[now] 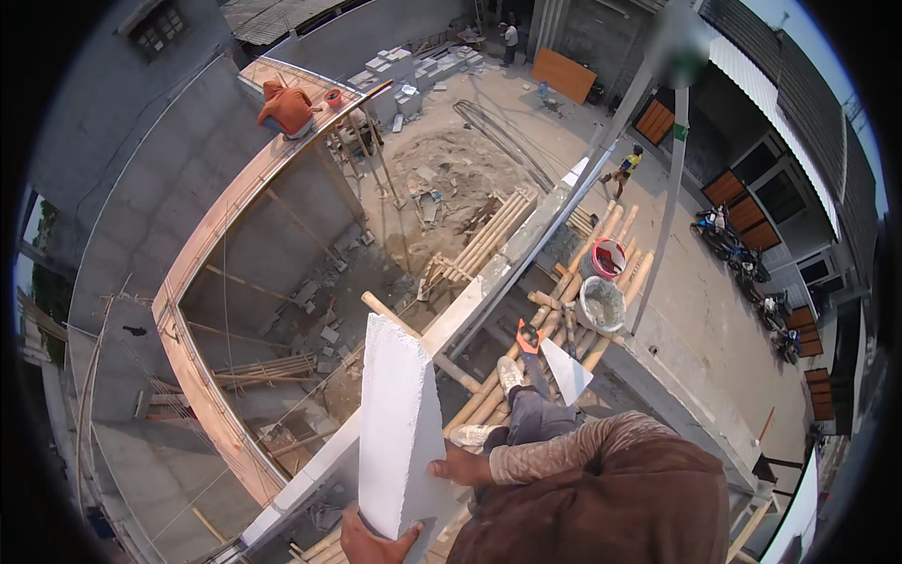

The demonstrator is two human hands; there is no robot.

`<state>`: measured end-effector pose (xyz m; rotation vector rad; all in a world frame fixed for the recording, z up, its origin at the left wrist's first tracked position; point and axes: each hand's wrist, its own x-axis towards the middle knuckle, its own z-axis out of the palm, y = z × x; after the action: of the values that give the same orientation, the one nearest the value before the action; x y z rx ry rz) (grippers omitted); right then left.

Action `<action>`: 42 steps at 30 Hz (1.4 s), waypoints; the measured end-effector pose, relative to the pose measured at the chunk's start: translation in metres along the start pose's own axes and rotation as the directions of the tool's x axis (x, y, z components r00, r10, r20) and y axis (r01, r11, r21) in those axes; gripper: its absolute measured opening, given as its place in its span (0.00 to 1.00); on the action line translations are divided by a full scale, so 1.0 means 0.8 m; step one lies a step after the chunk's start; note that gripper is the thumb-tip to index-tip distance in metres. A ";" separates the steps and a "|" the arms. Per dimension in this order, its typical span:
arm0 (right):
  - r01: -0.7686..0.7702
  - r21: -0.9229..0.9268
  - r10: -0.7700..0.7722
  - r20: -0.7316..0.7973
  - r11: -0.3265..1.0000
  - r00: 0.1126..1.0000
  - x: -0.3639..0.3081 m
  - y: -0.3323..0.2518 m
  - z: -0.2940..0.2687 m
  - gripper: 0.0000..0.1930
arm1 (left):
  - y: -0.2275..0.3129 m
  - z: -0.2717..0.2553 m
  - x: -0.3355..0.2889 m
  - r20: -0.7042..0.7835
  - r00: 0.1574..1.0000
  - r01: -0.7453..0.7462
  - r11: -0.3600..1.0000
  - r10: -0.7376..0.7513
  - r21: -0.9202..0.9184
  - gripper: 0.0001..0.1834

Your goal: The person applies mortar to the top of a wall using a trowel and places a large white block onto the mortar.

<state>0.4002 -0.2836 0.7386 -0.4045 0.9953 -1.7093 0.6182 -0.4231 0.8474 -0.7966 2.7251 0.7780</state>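
Note:
A long white lightweight concrete block (pixel 395 423) stands nearly upright in front of me, with rough, crumbly edges. My left hand (pixel 376 540) is closed round its lower end, thumb on the near face. On its right side, my right hand (pixel 462 466) grips the edge, the fingertips partly hidden. Beyond my legs, a handsaw with an orange handle (pixel 528 336) lies on the bamboo. Right beside it rests a white wedge-shaped block piece (pixel 567 372).
I am on a bamboo pole platform (pixel 489 399) high above the ground, along a narrow wall top (pixel 470 305). A mortar bucket (pixel 601 305) and a red-rimmed bucket (pixel 604 258) stand on it. A person in orange (pixel 287 110) sits on a curved formwork ledge (pixel 202 249).

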 end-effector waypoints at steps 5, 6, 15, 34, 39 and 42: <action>0.151 0.280 -0.128 -0.099 0.948 0.987 0.033 -0.083 -0.020 0.44 | 0.120 -0.144 0.069 0.153 0.987 -0.044 0.997 0.052 -0.057 0.53; 0.187 0.345 -0.159 -0.109 0.920 0.981 0.042 -0.088 -0.030 0.43 | 0.140 -0.155 0.082 0.171 0.983 -0.053 0.997 0.062 -0.061 0.52; 0.372 0.363 -0.323 -0.189 0.854 0.927 0.068 -0.219 -0.155 0.47 | 0.245 -0.113 0.206 -0.071 0.984 -0.176 0.928 0.162 -0.328 0.45; 0.213 0.270 0.256 -0.962 0.939 0.093 -0.268 0.025 -0.373 0.36 | 0.480 0.087 0.668 0.112 0.942 -0.336 0.910 0.318 0.244 0.48; 0.245 0.329 0.354 -0.933 0.912 -0.062 -0.306 0.089 -0.349 0.30 | 0.482 0.140 0.717 0.105 0.939 -0.343 0.896 0.327 0.282 0.51; 0.282 0.379 0.409 -0.911 0.881 -0.054 -0.299 0.103 -0.341 0.31 | 0.478 0.157 0.734 0.110 0.944 -0.331 0.895 0.312 0.300 0.51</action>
<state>0.3537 0.0401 0.5605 1.6316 1.4410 -1.9271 -0.0769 -0.3421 0.7164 -0.2521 2.8583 0.3901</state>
